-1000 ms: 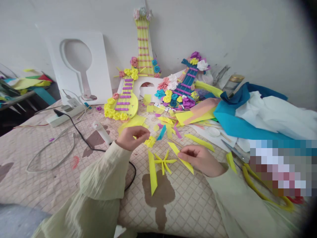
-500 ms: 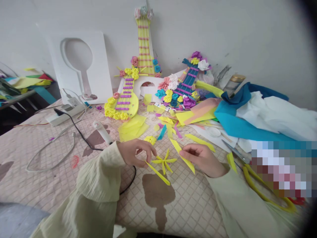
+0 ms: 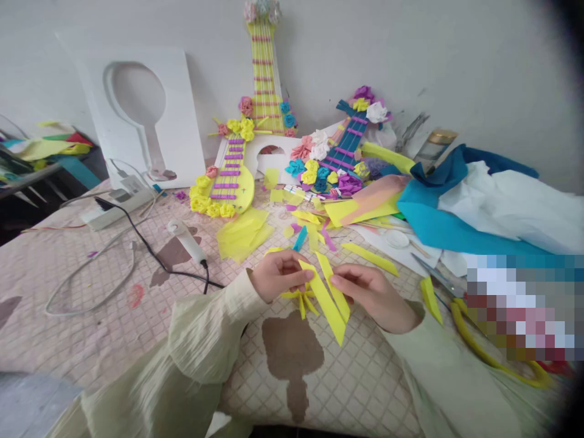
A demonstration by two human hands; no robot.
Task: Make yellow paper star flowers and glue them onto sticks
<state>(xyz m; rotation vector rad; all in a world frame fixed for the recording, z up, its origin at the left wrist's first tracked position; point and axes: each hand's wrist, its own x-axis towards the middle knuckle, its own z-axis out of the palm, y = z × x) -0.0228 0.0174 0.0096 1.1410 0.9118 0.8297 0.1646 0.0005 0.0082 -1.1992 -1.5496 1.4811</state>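
Observation:
My left hand (image 3: pixel 280 275) pinches a flat yellow paper strip (image 3: pixel 325 304) with slanted ends between thumb and fingers. Close beside it, a second yellow paper strip (image 3: pixel 338 293) is gripped by my right hand (image 3: pixel 367 292). The two strips hang side by side at nearly the same slant over the table. Under and behind them lies a star-shaped bundle of thin yellow strips (image 3: pixel 302 304), partly hidden by my left hand and its strip. A yellow paper flower just behind my left hand is mostly covered.
Decorated paper guitars (image 3: pixel 230 176) lean at the back beside a white foam board (image 3: pixel 148 121) with a cutout. A glue gun (image 3: pixel 186 242), cables and a power strip (image 3: pixel 118 207) lie left. Scissors with yellow handles (image 3: pixel 483 347) and blue paper (image 3: pixel 438 225) are right.
My left hand has moved right and turned; its strip, seen edge-on before, now shows its flat face beside the other strip. My right hand has barely moved, its strip shifting slightly left.

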